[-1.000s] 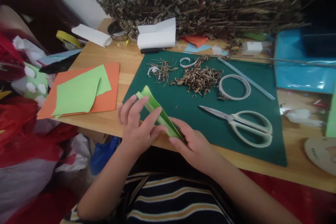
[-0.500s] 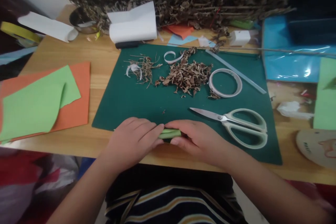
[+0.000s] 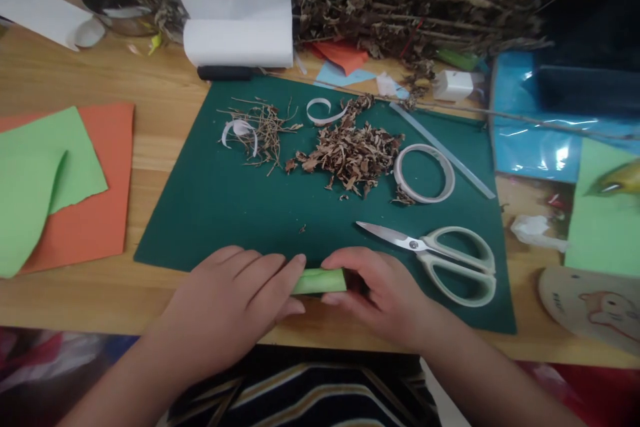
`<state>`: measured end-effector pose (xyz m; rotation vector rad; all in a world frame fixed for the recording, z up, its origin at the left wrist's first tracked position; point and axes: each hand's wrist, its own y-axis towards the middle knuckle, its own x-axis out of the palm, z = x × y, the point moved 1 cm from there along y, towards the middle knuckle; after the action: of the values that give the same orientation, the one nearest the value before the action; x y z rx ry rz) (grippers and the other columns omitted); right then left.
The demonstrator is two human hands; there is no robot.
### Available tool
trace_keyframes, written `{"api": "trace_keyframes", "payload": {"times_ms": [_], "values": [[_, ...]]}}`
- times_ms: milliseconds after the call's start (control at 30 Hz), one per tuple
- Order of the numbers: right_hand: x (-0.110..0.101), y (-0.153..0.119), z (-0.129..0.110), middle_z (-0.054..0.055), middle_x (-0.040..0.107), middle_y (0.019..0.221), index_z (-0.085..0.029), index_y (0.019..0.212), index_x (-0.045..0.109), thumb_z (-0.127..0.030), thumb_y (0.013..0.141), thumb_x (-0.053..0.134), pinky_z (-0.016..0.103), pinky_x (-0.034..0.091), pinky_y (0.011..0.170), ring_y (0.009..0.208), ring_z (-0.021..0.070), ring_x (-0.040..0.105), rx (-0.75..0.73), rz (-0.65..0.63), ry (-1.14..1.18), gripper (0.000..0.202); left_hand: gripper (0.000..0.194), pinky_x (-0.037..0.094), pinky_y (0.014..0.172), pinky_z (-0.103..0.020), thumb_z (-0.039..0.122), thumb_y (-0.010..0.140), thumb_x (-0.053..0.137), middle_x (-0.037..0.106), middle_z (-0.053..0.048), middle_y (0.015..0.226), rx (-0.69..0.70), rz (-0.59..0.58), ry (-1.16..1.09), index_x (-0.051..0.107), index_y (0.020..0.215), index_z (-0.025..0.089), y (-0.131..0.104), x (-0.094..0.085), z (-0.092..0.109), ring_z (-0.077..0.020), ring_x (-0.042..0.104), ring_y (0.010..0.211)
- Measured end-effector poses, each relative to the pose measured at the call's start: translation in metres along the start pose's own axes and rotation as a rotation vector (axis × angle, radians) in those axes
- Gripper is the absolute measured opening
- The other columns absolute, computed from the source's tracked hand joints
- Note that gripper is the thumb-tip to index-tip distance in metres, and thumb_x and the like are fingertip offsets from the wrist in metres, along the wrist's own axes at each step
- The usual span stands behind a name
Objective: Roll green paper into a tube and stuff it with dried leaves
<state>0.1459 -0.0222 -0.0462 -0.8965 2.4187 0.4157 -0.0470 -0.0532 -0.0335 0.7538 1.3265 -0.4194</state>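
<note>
A small roll of light green paper [image 3: 321, 281] lies level between my two hands at the front edge of the green cutting mat. My left hand [image 3: 237, 297] is closed over its left part, which the fingers hide. At the right end, the thumb and forefinger of my right hand [image 3: 383, 290] pinch the roll. Scissors [image 3: 414, 245] with pale handles rest just beyond my right hand, blades pointing left. Farther back on the cutting mat [image 3: 200, 213] are a heap of crushed dry leaves [image 3: 357, 153], a pile of thin stems [image 3: 267, 127] and a roll of tape [image 3: 447, 190].
Orange paper [image 3: 113, 213] and green paper [image 3: 75, 167] lie at the left. A white paper roll [image 3: 240, 43] and bundled dried plants [image 3: 400, 0] stand behind the mat. To the right are a blue plastic package [image 3: 530, 153] and a flat piece with an animal drawing [image 3: 590, 300].
The view has shifted, so the hands appear slightly lower. My right hand's fingers have spread a little at the roll's end, and more of the green paper shows between the hands.
</note>
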Motion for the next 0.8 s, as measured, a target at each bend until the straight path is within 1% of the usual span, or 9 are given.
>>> {"api": "trace_keyframes", "payload": {"times_ms": [167, 267, 367, 467, 567, 633, 700, 733, 800], "values": [[0.001, 0.000, -0.003, 0.001, 0.063, 0.073, -0.019, 0.092, 0.050, -0.031, 0.082, 0.048, 0.018, 0.040, 0.050, 0.055, 0.0083, 0.053, -0.061, 0.049, -0.034, 0.016, 0.026, 0.038, 0.056, -0.031, 0.032, 0.085, 0.041, 0.064, -0.003, 0.074, -0.034, 0.020, -0.004, 0.053, 0.097, 0.013, -0.002, -0.001, 0.004, -0.0159, 0.055, 0.060], [0.000, 0.000, -0.004, -0.001, 0.061, 0.071, -0.020, 0.092, 0.049, -0.030, 0.080, 0.051, 0.017, 0.040, 0.049, 0.053, 0.0074, 0.052, -0.058, 0.047, -0.009, 0.015, 0.024, 0.038, 0.055, -0.030, 0.032, 0.086, 0.040, 0.064, -0.003, 0.073, -0.065, 0.014, -0.021, 0.052, 0.096, 0.014, -0.002, -0.002, 0.006, -0.0161, 0.056, 0.060], [0.001, -0.004, -0.002, -0.003, 0.057, 0.066, -0.021, 0.098, 0.047, -0.027, 0.078, 0.054, 0.016, 0.040, 0.047, 0.051, 0.0066, 0.050, 0.034, 0.058, 0.098, 0.022, 0.023, 0.040, 0.056, -0.030, 0.033, 0.085, 0.039, 0.064, -0.003, 0.074, -0.138, 0.001, -0.072, 0.051, 0.094, 0.015, -0.001, -0.002, 0.007, -0.0167, 0.057, 0.061], [0.004, -0.007, -0.001, -0.003, 0.053, 0.065, -0.023, 0.101, 0.044, -0.028, 0.077, 0.055, 0.016, 0.041, 0.046, 0.051, 0.0072, 0.049, 0.171, 0.097, 0.314, 0.026, 0.020, 0.041, 0.056, -0.028, 0.034, 0.084, 0.041, 0.062, -0.002, 0.077, -0.278, -0.065, -0.222, 0.050, 0.090, 0.018, 0.002, -0.004, 0.008, -0.0163, 0.058, 0.063], [0.010, -0.007, -0.005, -0.004, 0.050, 0.065, -0.024, 0.094, 0.044, -0.026, 0.075, 0.057, 0.018, 0.042, 0.046, 0.053, 0.0078, 0.048, 0.234, 0.202, 0.522, 0.023, 0.015, 0.042, 0.054, -0.025, 0.033, 0.082, 0.043, 0.060, -0.001, 0.076, -0.448, -0.133, -0.406, 0.049, 0.087, 0.020, 0.005, -0.008, 0.013, -0.0147, 0.058, 0.063], [0.015, -0.006, -0.012, -0.004, 0.050, 0.065, -0.025, 0.090, 0.043, -0.024, 0.073, 0.058, 0.017, 0.043, 0.047, 0.054, 0.0077, 0.049, 0.219, 0.315, 0.595, 0.023, 0.016, 0.041, 0.052, -0.024, 0.035, 0.081, 0.045, 0.059, 0.000, 0.074, -0.548, -0.125, -0.511, 0.049, 0.086, 0.020, 0.007, -0.011, 0.019, -0.0144, 0.057, 0.062], [0.018, -0.007, -0.019, -0.004, 0.050, 0.069, -0.026, 0.091, 0.043, -0.021, 0.072, 0.058, 0.018, 0.043, 0.049, 0.056, 0.0078, 0.050, 0.190, 0.423, 0.603, 0.024, 0.021, 0.040, 0.049, -0.023, 0.040, 0.079, 0.045, 0.057, 0.000, 0.071, -0.628, -0.096, -0.624, 0.047, 0.085, 0.020, 0.006, -0.013, 0.026, -0.0142, 0.055, 0.060], [0.019, -0.008, -0.022, -0.003, 0.051, 0.070, -0.026, 0.092, 0.043, -0.021, 0.073, 0.058, 0.018, 0.044, 0.050, 0.057, 0.0078, 0.049, 0.171, 0.466, 0.586, 0.025, 0.023, 0.039, 0.048, -0.023, 0.041, 0.078, 0.045, 0.055, 0.000, 0.070, -0.662, -0.102, -0.689, 0.046, 0.085, 0.019, 0.005, -0.015, 0.029, -0.0138, 0.053, 0.059], [0.019, -0.011, -0.026, -0.002, 0.051, 0.074, -0.026, 0.093, 0.044, -0.021, 0.073, 0.057, 0.019, 0.044, 0.052, 0.058, 0.0083, 0.049, 0.118, 0.505, 0.541, 0.025, 0.026, 0.038, 0.048, -0.022, 0.044, 0.078, 0.045, 0.052, 0.000, 0.071, -0.709, -0.152, -0.843, 0.043, 0.086, 0.019, 0.003, -0.017, 0.036, -0.0130, 0.050, 0.061]]}}
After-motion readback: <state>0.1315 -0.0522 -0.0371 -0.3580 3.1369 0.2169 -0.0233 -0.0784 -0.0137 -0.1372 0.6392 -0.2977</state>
